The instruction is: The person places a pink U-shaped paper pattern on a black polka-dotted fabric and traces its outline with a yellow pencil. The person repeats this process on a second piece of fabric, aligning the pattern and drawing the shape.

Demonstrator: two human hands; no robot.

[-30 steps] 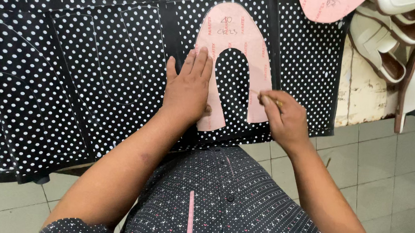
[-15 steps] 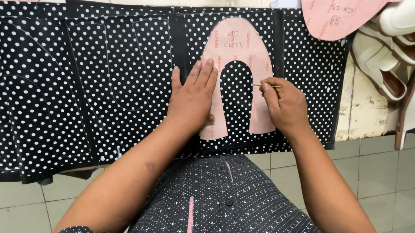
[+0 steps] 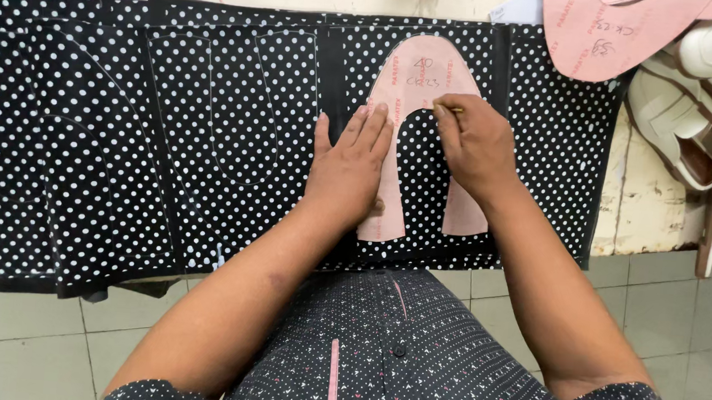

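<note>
One pink template under flat open left hand; right fingers pinching one pen.

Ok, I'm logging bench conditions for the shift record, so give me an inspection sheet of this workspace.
Surface: pale worn tabletop, mostly covered by cloth.
Job's things: black white-dotted fabric spread flat, with faint traced outlines; pink U-shaped pattern piece lying on it.
Clutter: more pink pattern pieces at the top edge; white shoes piled at the right.
Hands: left hand pressed flat on the pattern; right hand pinching a thin marking tool at the pattern's inner curve.
Cables: nothing seen.
Surroundings: pale tiled floor below the table.
</note>
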